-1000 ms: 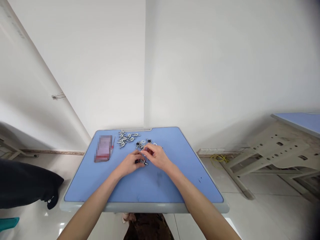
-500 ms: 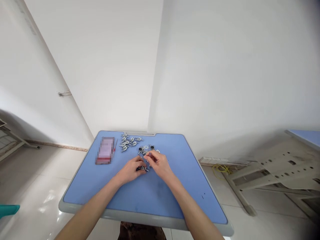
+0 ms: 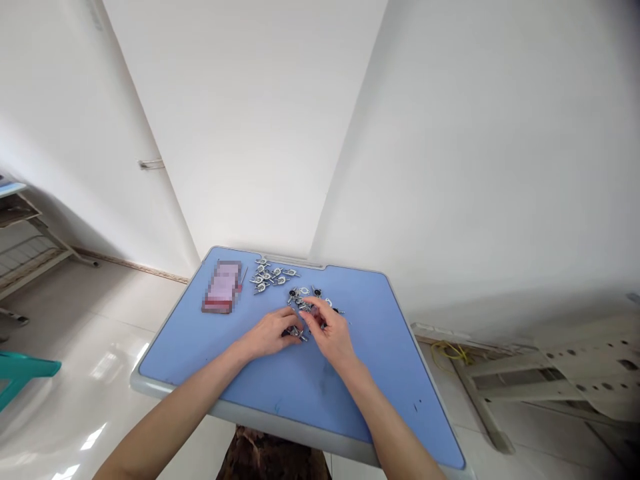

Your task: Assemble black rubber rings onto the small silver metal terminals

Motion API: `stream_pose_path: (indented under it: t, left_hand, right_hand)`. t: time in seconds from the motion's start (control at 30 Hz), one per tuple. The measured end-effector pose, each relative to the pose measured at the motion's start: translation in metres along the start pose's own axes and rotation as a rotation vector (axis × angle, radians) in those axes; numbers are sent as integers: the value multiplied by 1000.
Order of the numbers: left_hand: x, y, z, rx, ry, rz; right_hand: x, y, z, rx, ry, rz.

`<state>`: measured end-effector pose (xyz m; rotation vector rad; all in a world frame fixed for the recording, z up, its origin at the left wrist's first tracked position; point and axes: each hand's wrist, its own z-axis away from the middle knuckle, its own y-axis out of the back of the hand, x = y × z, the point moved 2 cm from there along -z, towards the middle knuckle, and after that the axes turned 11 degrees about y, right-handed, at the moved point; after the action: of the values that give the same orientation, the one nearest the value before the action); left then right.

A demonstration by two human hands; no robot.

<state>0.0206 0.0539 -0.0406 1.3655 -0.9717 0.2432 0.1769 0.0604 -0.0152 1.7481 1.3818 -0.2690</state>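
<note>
Small silver metal parts [image 3: 261, 277] lie in a cluster at the back of the blue table [image 3: 280, 393]. Nearer the middle are more parts, among them a black-centred one [image 3: 317, 292] and a flat silver ring plate [image 3: 305, 291]. My left hand [image 3: 277, 332] has its fingers closed round a metal part [image 3: 298, 333] just above the tabletop. Close beside it on the right, my right hand [image 3: 327, 325] is curled with thumb and forefinger near each other over the parts. A reddish handle shows partly inside that hand, mostly hidden by the fingers.
A blurred pinkish rectangular item [image 3: 223, 285] lies at the table's left, with a thin red-handled screwdriver [image 3: 241, 280] beside it. White walls stand behind. A teal stool [image 3: 30, 373] is at the left, a beige desk frame [image 3: 480, 400] at the right.
The view has shifted, so the table sits slightly further right. My right thumb and forefinger have parted a little, and that hand has turned slightly; my left hand stays at its metal part.
</note>
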Motion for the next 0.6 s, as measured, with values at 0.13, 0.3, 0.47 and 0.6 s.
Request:
stream_pose_path:
  t: [0.13, 0.3, 0.47, 0.6]
  left_hand:
    - [-4, -3, 0, 31, -7, -1]
    - [-7, -3, -1, 60, -28, 32]
    - [-10, -5, -2, 64, -26, 69]
    - [-10, -6, -3, 72, -15, 101]
  right_hand:
    - [-1, 5, -3, -87, 94, 85]
    - [2, 14, -6, -139, 46, -27]
    - [4, 15, -7, -65, -3, -85]
    - [3, 15, -7, -45, 9, -77]
